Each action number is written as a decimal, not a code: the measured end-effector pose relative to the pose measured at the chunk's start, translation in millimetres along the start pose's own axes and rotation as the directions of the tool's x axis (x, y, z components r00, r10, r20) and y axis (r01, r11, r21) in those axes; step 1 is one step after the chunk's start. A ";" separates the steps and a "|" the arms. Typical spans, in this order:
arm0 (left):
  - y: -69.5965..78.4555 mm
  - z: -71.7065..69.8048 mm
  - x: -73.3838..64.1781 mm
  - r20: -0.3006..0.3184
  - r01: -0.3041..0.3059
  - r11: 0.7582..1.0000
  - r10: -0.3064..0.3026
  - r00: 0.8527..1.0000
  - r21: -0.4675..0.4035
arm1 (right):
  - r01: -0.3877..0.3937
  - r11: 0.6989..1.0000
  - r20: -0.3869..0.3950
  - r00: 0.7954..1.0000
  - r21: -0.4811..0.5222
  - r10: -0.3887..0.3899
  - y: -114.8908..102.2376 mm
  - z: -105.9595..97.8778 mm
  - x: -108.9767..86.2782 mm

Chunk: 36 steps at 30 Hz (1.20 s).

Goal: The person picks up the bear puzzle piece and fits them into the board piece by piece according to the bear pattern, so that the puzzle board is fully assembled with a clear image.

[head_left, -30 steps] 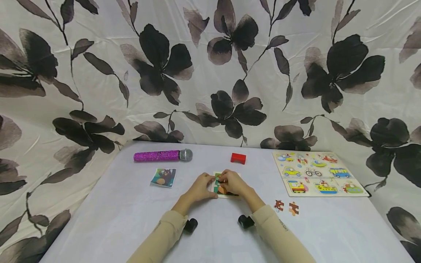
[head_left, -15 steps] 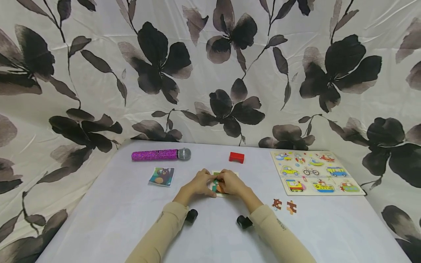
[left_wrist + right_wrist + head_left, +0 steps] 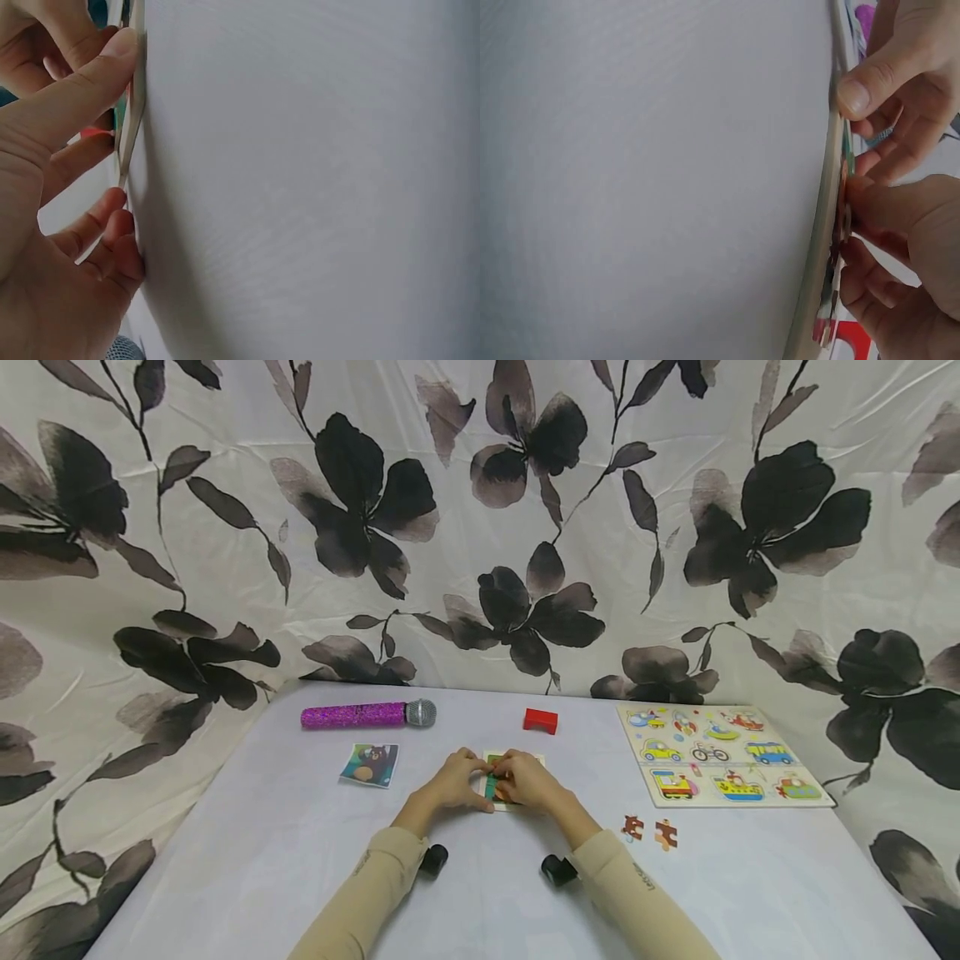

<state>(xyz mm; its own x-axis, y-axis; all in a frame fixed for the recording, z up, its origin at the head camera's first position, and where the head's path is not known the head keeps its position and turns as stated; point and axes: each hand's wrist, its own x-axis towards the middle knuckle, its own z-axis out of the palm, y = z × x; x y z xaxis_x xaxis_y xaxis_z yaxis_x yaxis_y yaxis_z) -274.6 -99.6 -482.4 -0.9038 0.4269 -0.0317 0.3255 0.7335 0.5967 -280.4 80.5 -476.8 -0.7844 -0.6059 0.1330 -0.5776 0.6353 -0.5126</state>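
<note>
A small wooden jigsaw tray (image 3: 490, 787) with a coloured picture lies flat at the middle of the table, mostly covered by both hands. My left hand (image 3: 456, 783) holds its left side, the thumb against the near edge (image 3: 138, 90) and fingertips over the picture. From the right, my right hand (image 3: 531, 782) pinches a small jigsaw piece (image 3: 847, 217) between thumb and fingers, low over the tray. Most of that piece is hidden by the fingers. Two loose brown jigsaw pieces, one (image 3: 633, 827) beside the other (image 3: 666, 835), lie to the right of the right forearm.
A bear picture card (image 3: 371, 765) lies left of the hands, with a purple glittery microphone (image 3: 367, 715) behind it. Beyond the tray sits a red block (image 3: 541, 721). At the back right rests a vehicle puzzle board (image 3: 705, 768). A floral cloth (image 3: 450, 527) hangs behind the table.
The head view has shifted slightly. Both hands stay at the tray, and the right fingers move only a little over the picture.
</note>
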 end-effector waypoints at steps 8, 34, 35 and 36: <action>2.6 -0.9 2.7 0.045 -0.016 0.999 0.014 0.999 0.050 | -0.059 0.998 0.012 0.998 -0.004 0.059 -1.8 -0.4 -1.8; 2.9 -4.3 9.7 -0.026 -0.015 0.992 0.018 1.000 0.124 | -0.023 1.000 -0.084 0.996 0.012 0.024 0.7 1.9 -0.1; 2.3 -4.3 10.3 -0.023 -0.010 0.993 0.013 1.000 0.118 | -0.024 1.000 -0.082 0.996 0.017 0.026 0.4 1.3 0.3; 1.6 -4.4 10.6 -0.018 -0.004 0.993 0.006 1.000 0.116 | -0.029 0.999 -0.076 0.997 0.020 0.030 0.2 0.9 0.7</action>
<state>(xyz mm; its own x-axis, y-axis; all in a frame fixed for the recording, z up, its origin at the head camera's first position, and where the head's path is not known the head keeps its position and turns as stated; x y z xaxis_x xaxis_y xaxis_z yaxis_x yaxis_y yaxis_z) -284.8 -96.2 -478.2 -0.9068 0.4213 -0.0134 0.3589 0.7882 0.4999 -280.9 79.8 -477.6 -0.8162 -0.5486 0.1812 -0.5503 0.6424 -0.5334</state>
